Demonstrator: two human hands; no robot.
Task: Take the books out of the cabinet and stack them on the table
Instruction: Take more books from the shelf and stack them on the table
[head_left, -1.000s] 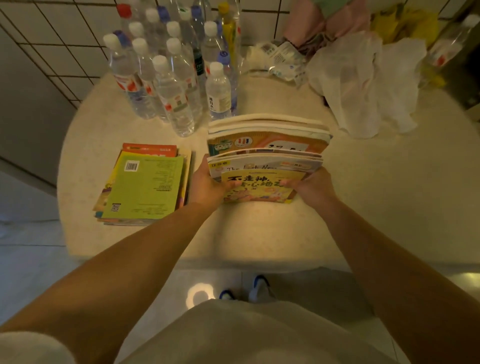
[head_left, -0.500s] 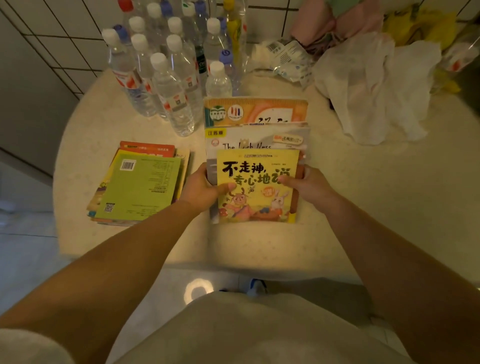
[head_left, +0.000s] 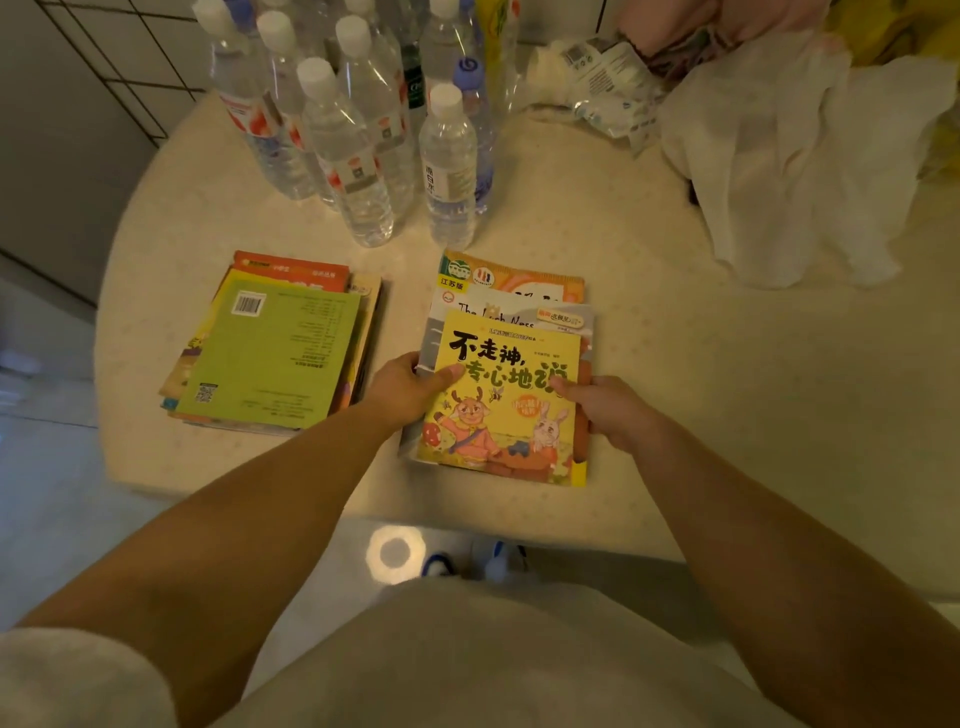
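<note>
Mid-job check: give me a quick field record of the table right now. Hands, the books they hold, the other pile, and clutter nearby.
left hand: grips the left edge of the held bundle, thumb on the yellow cover
right hand: grips the right edge, thumb on the cover
held bundle: several books fanned, yellow cartoon book on top, lying low on the table
other pile: left of the bundle, apart from it, green back cover up
water bottles: upright cluster behind both stacks
white plastic bag: crumpled, far right
</note>
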